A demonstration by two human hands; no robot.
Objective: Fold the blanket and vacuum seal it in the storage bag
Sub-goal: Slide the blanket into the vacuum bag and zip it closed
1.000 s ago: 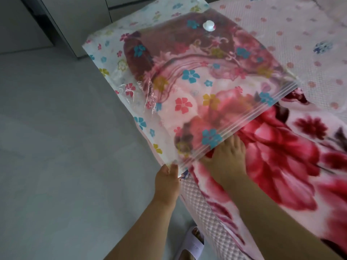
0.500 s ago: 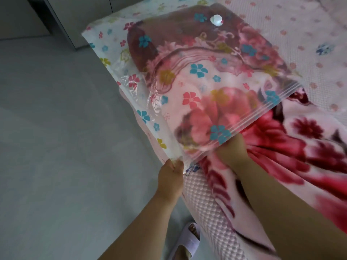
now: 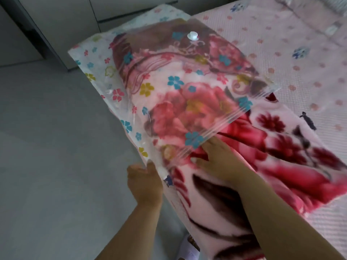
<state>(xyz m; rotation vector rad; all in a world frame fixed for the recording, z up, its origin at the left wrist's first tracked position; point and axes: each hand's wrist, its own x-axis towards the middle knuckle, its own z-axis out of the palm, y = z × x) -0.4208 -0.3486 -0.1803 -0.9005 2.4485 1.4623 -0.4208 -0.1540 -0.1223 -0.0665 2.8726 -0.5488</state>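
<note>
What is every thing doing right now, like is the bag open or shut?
storage bag: mouth open, partly filled
blanket: half inside the bag, half sticking out
valve: cap on
left hand: holds the bag's corner
right hand: pushes the blanket at the mouth

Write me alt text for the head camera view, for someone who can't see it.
A person stuffs a red floral blanket into a clear flower-printed storage bag on a pink bed. The left hand pinches the bag's near corner while the right hand pushes blanket at the opening. About half the blanket lies outside; a white valve sits at the far end.
</note>
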